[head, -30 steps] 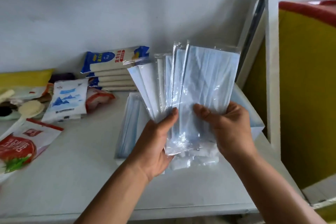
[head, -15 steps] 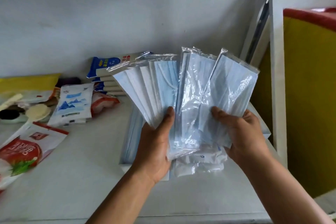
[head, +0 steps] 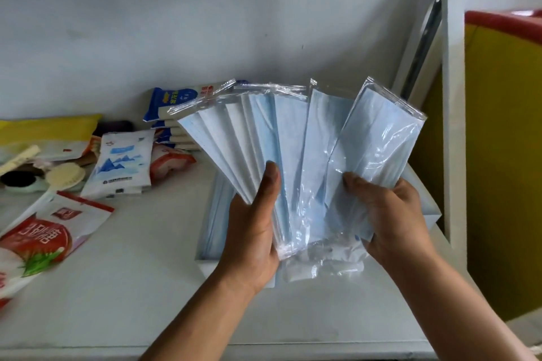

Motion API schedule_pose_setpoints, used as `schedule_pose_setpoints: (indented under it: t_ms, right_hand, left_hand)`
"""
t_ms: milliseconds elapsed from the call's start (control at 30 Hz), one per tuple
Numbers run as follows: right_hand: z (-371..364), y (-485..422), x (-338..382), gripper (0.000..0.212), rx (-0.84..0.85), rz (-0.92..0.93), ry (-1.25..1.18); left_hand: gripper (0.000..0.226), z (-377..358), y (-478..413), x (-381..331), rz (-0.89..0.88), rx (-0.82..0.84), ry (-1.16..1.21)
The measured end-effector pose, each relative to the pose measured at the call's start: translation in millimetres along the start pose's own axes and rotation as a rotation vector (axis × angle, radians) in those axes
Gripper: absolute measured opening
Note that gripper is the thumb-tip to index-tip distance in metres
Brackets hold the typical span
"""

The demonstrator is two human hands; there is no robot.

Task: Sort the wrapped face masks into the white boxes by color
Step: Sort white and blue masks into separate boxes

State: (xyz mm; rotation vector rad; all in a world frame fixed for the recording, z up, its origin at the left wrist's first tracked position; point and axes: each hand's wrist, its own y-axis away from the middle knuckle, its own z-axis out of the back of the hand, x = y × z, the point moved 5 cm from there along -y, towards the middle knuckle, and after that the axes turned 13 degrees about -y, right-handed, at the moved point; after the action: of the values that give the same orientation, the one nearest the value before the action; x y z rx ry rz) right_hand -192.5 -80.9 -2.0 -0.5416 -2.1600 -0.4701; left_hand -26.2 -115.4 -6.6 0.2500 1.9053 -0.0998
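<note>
- Both hands up over the tabletop [head: 140, 287], holding a fan of wrapped masks [head: 281, 138] btwn them
- Left hand [head: 252, 226]: grips the bottom of the fan, thumb flat on the front and pointing up, rest of the fingers hidden behind the wrappers
- Right hand [head: 393, 220]: pinches the rightmost mask [head: 378, 138] near its lower end, thumb on the front, fingers curled behind
- That rightmost mask is light blue in a clear crinkly wrapper, tilted right, and splays away from the others at the top
- Rest of the fan: approx 6-7 wrappers overlapping; the ones on the left look whiter, the middle and right ones light blue; exact count hard to tell
- Loose clear wrapper ends hang down below my palms
- White box [head: 205, 261] sits on the tabletop right under the fan; blue masks [head: 215, 208] lie along its left side, the rest is hidden by my hands
- A white edge [head: 425, 205] shows past my right hand; can't tell if it's the same box or a 2nd one
- Back left, by the wall: stack of blue-and-white packs [head: 173, 99], a tissue pack w/ mountain print [head: 123, 164], a red-and-white pouch [head: 44, 240], a round pale brush [head: 66, 174], a yellow bag [head: 47, 129]
- Far right: a yellow panel w/ red top [head: 504, 155]
</note>
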Motion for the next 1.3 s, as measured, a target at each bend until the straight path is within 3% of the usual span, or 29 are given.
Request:
schedule_pose_setpoints:
  t_ms: [100, 167, 400, 567, 667, 800, 900, 1067, 1300]
  right_hand:
    - [-0.6, 0.6, 1.6, 0.015, -0.02, 0.058, 0.024]
    - [-1.6, 1.1, 2.6, 0.016, -0.028, 0.074, 0.023]
    - [8.7, -5.5, 19.7, 0.02, -0.077, 0.11, 0.069]
    - [-3.6, 1.0, 11.6, 0.032, 0.116, 0.002, 0.17]
    - [-6.0, 0.8, 2.8, 0.04, 0.132, -0.089, 0.187]
    - [4.7, -8.7, 10.7, 0.018, 0.033, -0.046, 0.118]
    - [8.2, -12.5, 14.6, 0.025, 0.083, -0.077, 0.075]
    - [2.3, -7.3, 7.8, 0.052, 0.221, -0.111, 0.126]
    - [3.6, -10.1, 8.7, 0.039, 0.141, -0.088, 0.044]
  left_hand:
    - [0.039, -1.2, 0.7, -1.0, -0.027, -0.038, 0.038]
    - [0.027, -0.2, 1.1, -0.1, -0.029, -0.095, 0.041]
    - [0.034, 14.5, -2.8, -4.5, -0.089, -0.275, -0.001]
    - [0.039, 8.6, -4.4, -2.1, -0.06, -0.165, -0.046]
    - [0.032, 5.0, -3.5, 0.0, -0.04, -0.099, -0.061]
    - [0.04, 7.4, -4.7, -0.9, 0.0, -0.101, -0.051]
    - [0.029, 9.8, -4.7, -3.1, -0.048, -0.149, -0.09]
    - [0.029, 9.2, -3.2, -5.9, -0.132, -0.204, -0.118]
    - [0.018, 12.2, -6.0, -1.7, -0.116, -0.239, -0.056]
